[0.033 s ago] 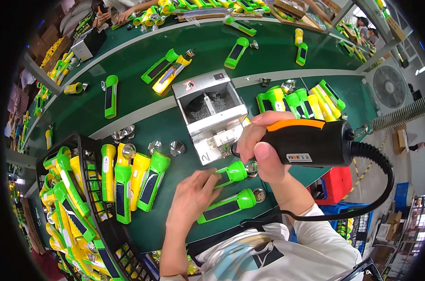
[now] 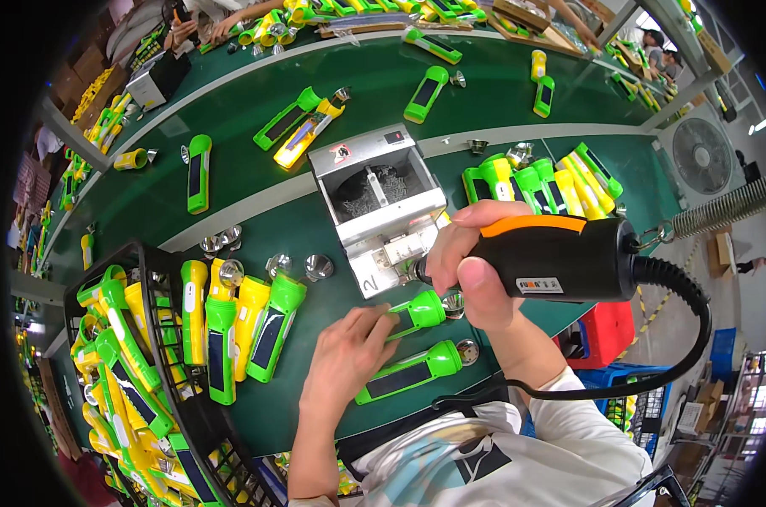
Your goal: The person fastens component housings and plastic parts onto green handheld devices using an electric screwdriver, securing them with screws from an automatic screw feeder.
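Observation:
My right hand (image 2: 472, 266) is wrapped round the front of a black and orange electric screwdriver (image 2: 569, 258). Its tip points left, at the front part of a grey metal screw feeder (image 2: 370, 266) with loose screws in its bin; the tip itself is mostly hidden by my fingers. Closed over the tail of a green flashlight (image 2: 425, 311) is my left hand (image 2: 347, 351), keeping it on the green table. A silver reflector cup (image 2: 453, 305) sits at that flashlight's head. Just nearer to me lies another green flashlight (image 2: 408, 373) with a dark panel upward.
A black crate (image 2: 176, 355) full of green and yellow flashlights stands at left, more flashlights (image 2: 244, 325) beside it. Others (image 2: 543, 182) lie right of the feeder. Loose reflectors (image 2: 319, 267) dot the table. The screwdriver hangs from a spring (image 2: 729, 203); its black cable (image 2: 695, 338) loops at right.

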Demonstrator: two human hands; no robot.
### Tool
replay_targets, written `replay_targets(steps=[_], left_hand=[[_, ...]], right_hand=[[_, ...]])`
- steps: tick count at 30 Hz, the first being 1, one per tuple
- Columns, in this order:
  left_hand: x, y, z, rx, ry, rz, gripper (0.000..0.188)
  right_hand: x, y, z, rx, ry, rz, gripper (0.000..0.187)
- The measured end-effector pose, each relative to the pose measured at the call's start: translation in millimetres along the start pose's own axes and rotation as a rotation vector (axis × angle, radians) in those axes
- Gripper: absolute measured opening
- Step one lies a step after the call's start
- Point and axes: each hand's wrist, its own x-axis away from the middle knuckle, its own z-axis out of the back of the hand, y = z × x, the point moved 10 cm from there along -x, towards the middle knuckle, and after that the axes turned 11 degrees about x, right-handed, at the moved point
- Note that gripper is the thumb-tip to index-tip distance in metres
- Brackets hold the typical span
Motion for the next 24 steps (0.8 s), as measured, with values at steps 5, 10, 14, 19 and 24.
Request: replay_targets(steps=[5, 10, 14, 19, 24], left_hand=[[-1.2, -0.9, -2.0, -0.013, -0.018, -0.029, 0.031], [-0.1, -2.9, 0.4, 0.02, -0.003, -0.03, 0.032], [3.2, -8.8, 4.3, 0.066, 0.024, 0.005, 0.036], [-0.8, -11.4, 2.6, 0.117, -0.002, 0.07, 0.042], [3.8, -12.5, 6.9, 0.162, 0.064, 0.027, 0.046]], right_hand=[[3.5, 6.2, 1.4, 0.026, -0.001, -0.024, 0.044], [3.5, 6.5, 0.0, 0.038, -0.009, -0.022, 0.045], [1.3, 3.5, -11.3, 0.077, -0.047, 0.009, 0.041], [-23.1, 16.2, -23.3, 0.143, 0.014, -0.258, 0.02], [-45.7, 32.5, -34.7, -0.091, 0.028, -0.49, 0.01]])
